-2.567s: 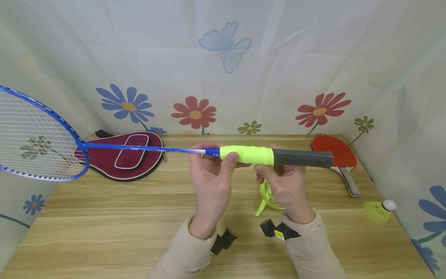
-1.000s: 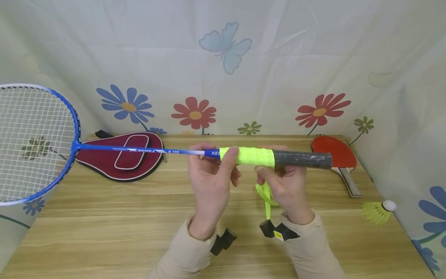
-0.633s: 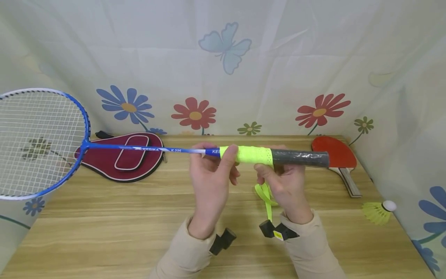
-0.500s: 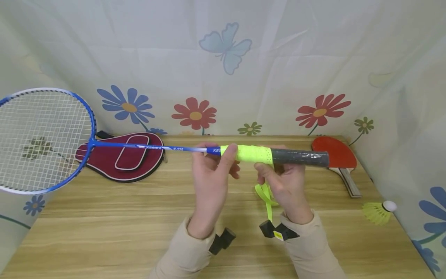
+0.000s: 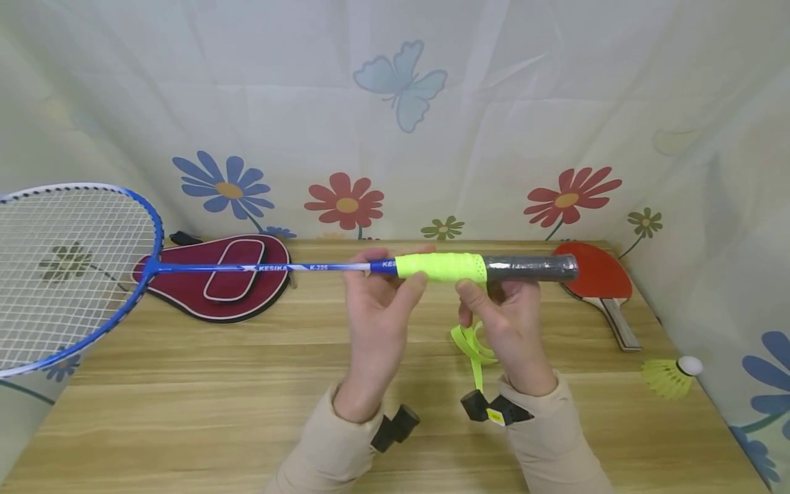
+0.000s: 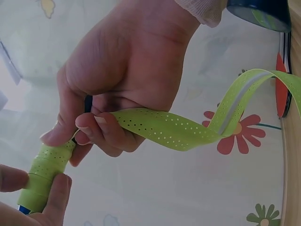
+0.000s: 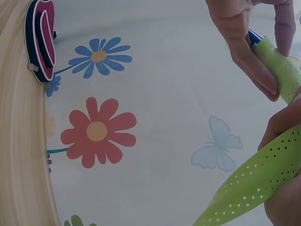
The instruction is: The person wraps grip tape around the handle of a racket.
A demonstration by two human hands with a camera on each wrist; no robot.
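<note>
A: Head view?
B: High, facing forward and down across the counter [image 5: 216, 412].
A: Wrist views?
B: Close in, tipped sideways, facing the backdrop [image 7: 164, 197]. Counter runs along left wrist's right edge, right wrist's left.
A: Shared?
B: Tape [image 6: 160, 129], all three.

Your forearms [image 5: 324, 446] reach in from the bottom of the head view, sleeves [image 5: 555, 425] down to the wrists [image 5: 359, 403]. Your left hand [image 5: 375, 333] pinches, thumb [image 5: 410, 291] in front. Your right hand [image 5: 512, 322], near it, also pinches, fingers [image 6: 112, 134] curled inward and thumb angled leftward.
</note>
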